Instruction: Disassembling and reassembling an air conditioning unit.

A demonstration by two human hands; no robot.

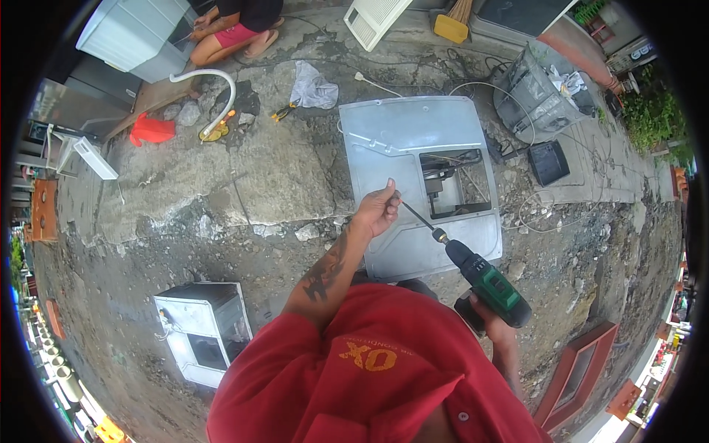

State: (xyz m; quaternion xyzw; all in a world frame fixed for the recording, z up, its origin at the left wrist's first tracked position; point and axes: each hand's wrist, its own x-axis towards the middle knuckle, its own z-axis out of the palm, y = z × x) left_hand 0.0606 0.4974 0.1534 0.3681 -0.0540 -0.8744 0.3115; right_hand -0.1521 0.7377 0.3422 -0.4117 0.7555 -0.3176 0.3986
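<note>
My right hand (489, 316) grips the handle of a green and black cordless drill (496, 289), which points up and to the left. From its chuck runs a long thin driver bit (419, 216). Closed fingers of my left hand (380, 210) meet at the bit's far end; anything small pinched there is hidden. Both hands are over or beside a large grey metal appliance panel (399, 173) on the ground in front of me. A rectangular opening in it shows a dark motor-like part (437, 177) and wires inside.
At the upper left another person (235, 26) crouches by a pale washing-machine-like unit (136, 37). Pliers (283, 112), a grey cloth (314, 87) and a red cloth (153, 129) lie on rough ground. A waste bin (535, 96), black tray (549, 162) and open metal casing (196, 325) stand around.
</note>
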